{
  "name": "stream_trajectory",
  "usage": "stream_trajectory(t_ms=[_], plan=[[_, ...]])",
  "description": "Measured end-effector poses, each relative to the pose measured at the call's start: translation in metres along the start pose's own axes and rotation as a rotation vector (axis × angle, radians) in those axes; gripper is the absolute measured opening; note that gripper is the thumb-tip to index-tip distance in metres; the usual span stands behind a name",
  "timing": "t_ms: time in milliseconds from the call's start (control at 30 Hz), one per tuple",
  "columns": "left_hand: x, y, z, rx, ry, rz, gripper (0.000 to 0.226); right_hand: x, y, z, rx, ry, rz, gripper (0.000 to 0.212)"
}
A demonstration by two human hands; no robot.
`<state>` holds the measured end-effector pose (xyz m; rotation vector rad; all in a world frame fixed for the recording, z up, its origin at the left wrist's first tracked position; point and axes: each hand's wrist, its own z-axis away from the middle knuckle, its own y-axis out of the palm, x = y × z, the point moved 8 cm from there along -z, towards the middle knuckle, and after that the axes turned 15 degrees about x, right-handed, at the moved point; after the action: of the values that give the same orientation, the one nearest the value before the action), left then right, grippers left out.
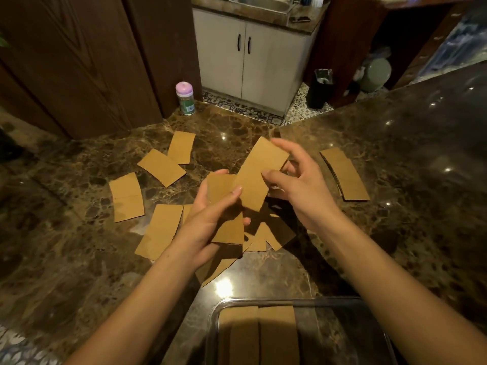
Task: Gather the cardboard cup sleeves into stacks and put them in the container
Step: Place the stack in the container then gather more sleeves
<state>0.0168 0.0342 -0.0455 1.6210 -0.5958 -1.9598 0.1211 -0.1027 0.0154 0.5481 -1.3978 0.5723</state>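
- Head view looks down on a dark marble desk point(79, 259), where flat cardboard cup sleeves lie scattered.
- The left hand point(208, 222) is turned palm up and grips a small stack of sleeves point(228, 233). Its thumb presses on top and the fingers curl under, I judge so that the edges of the pile stay together.
- The right hand point(300, 185) pinches a single sleeve point(259, 167) between thumb and fingers. The sleeve is tilted and its lower end overlaps the stack, so it seems to be held this way for laying it onto the pile.
- Both forearms reach forward from the bottom of the picture, and the two hands meet above the middle of the desk without resting on it.
- Several loose sleeves point(161, 167) lie to the left of the hands and under them, some overlapping.
- One finished stack point(347, 177) lies on the desk to the right, well apart from the hands, probably set aside for carrying later.
- The clear container point(316, 301) stands at the near edge, between the forearms. It already has packed sleeves point(276, 335) inside, in rows side by side.
- In my judgement the task is partly done, because many pieces are not yet gathered.
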Motion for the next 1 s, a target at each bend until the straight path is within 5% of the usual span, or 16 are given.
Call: stream_trajectory(t_ms=[167, 400, 567, 767, 900, 1000], plan=[[-0.01, 0.013, 0.0, 0.037, 0.132, -0.087, 0.073, -0.009, -0.006, 0.014, -0.293, 0.049, -0.249, 0.015], [-0.023, 0.004, 0.002, -0.022, 0.223, 0.103, 0.044, -0.022, 0.012, 0.021, -0.111, 0.2, -0.022, 0.016], [-0.021, 0.008, 0.005, -0.032, 0.288, 0.238, 0.039, -0.037, 0.034, 0.031, -0.144, 0.239, -0.274, 0.013], [-0.023, -0.006, 0.006, -0.118, 0.314, 0.194, 0.04, -0.031, 0.043, 0.022, 0.113, 0.205, 0.157, 0.027], [-0.024, -0.026, 0.005, -0.189, 0.266, 0.163, 0.041, -0.031, 0.024, 0.016, 0.034, 0.206, 0.724, 0.029], [-0.019, -0.035, 0.006, -0.218, 0.226, 0.149, 0.056, -0.061, 0.02, 0.014, 0.105, 0.489, 1.093, 0.075]])
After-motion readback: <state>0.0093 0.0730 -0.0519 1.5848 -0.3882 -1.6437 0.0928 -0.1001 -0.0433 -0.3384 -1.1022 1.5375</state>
